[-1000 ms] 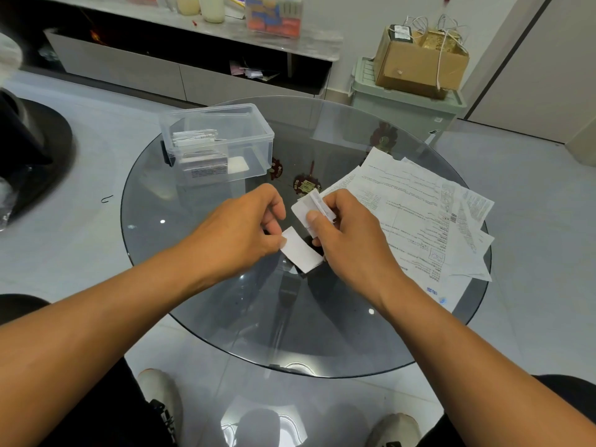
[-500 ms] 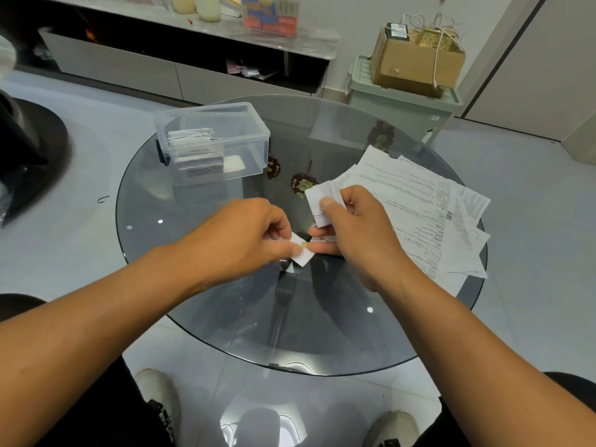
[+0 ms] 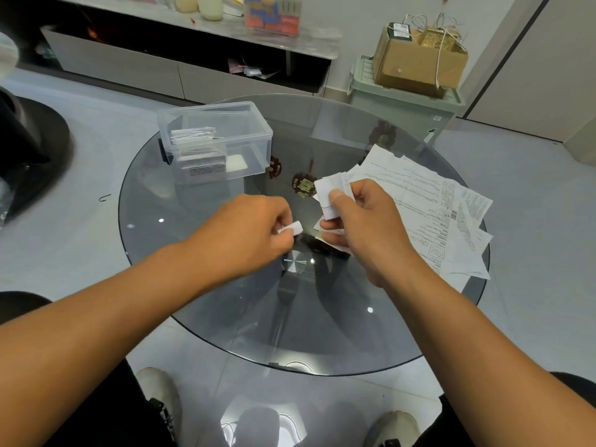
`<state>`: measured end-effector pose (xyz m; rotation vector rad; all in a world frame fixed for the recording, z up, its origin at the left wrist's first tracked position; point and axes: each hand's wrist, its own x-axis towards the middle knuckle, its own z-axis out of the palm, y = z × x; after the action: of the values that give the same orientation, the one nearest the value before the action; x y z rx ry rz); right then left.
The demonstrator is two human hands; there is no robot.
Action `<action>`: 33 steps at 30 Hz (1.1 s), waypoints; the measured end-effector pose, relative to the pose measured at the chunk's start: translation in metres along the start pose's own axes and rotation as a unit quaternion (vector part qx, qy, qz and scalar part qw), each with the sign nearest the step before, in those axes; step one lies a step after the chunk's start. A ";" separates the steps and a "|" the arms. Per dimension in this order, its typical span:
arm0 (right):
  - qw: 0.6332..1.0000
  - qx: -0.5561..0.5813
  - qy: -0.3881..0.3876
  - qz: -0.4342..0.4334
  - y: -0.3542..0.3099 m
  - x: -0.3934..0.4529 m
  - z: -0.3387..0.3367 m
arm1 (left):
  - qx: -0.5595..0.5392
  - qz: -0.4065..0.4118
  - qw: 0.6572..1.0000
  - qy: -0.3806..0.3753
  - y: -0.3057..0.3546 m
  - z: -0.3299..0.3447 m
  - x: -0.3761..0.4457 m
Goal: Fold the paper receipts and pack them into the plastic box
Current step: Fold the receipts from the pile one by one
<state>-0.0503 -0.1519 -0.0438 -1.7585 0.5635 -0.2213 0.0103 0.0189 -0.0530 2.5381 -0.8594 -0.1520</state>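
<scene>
My left hand [image 3: 248, 233] pinches a small folded white paper slip [image 3: 292, 228] just above the round glass table [image 3: 225, 301]. My right hand [image 3: 364, 227] grips a white receipt [image 3: 329, 196] with the thumb on top, its upper edge sticking out past the fingers. The two hands are a short gap apart. A clear plastic box [image 3: 214, 140] stands open at the table's far left with several folded receipts [image 3: 193, 137] stacked inside. A pile of unfolded receipts [image 3: 429, 208] lies on the table's right side, partly under my right hand.
A green storage bin [image 3: 403, 101] carrying a cardboard box [image 3: 416, 59] stands beyond the table at the right. A low cabinet [image 3: 161, 62] with bottles runs along the back wall. A black chair base [image 3: 29, 150] is at the left. My shoes show under the glass.
The hands have drawn apart. The slip in my left hand is now folded smaller and held on its own. My right hand has lifted its receipt slightly.
</scene>
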 end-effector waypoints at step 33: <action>0.966 -0.230 -0.103 -0.064 0.005 -0.008 0.009 | -0.101 -0.094 0.989 -0.045 -0.012 -0.006 0.002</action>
<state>-0.0551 -0.1413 -0.0499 -2.2402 0.3652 0.0084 0.0197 0.0280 -0.0528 2.4323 -0.6008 -0.3945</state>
